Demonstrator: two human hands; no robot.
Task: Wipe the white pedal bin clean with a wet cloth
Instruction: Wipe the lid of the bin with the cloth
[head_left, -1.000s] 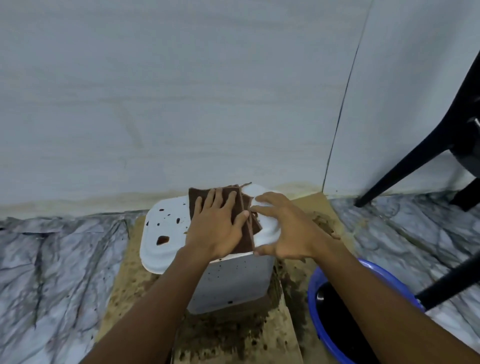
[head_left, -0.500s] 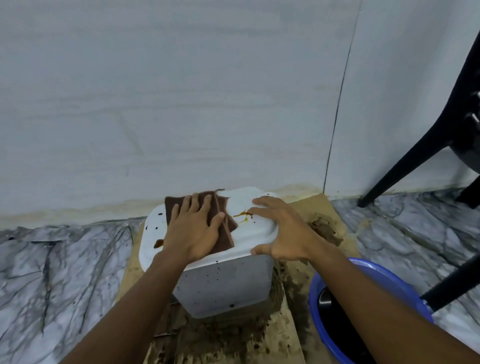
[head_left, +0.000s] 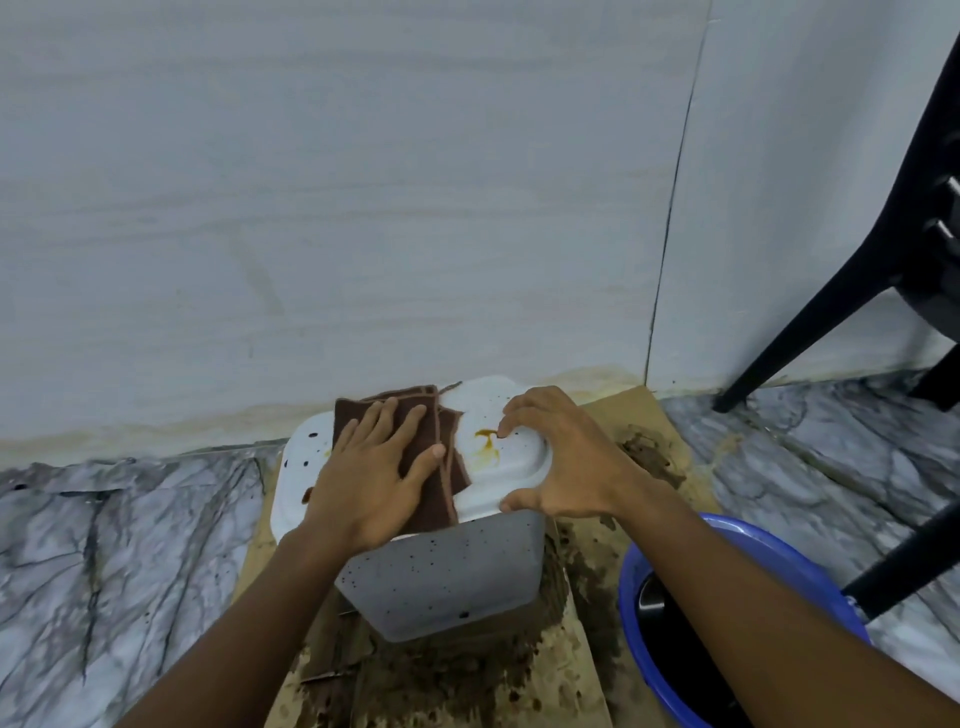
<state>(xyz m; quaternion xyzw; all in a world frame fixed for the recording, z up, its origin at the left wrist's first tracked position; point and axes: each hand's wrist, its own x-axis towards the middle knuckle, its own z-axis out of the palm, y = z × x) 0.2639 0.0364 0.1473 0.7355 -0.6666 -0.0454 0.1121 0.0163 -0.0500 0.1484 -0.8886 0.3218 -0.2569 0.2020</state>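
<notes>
On the cardboard (head_left: 649, 415), our left hand (head_left: 374, 467) presses the brown cloth (head_left: 454, 467) flat-fingered onto the lid (head_left: 514, 457) of the white pedal bin (head_left: 447, 582). Our right hand (head_left: 561, 462) grips its rim. We should sweep firmly over the yellow stain (head_left: 487, 441).

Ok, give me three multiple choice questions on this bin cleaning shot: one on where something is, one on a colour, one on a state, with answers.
1. Where does the blue bucket stand relative to the white pedal bin?
A) To its right
B) To its left
C) Behind it

2. What colour is the cloth?
A) White
B) Brown
C) Green

3. How is the lid?
A) Swung open
B) Taken off
C) Closed

Answers:
1 A: the bucket sits on the floor by the right forearm.
2 B: the cloth shows brown under the flat left hand.
3 C: the lid lies flat on the bin, with the right hand gripping its edge.
</notes>
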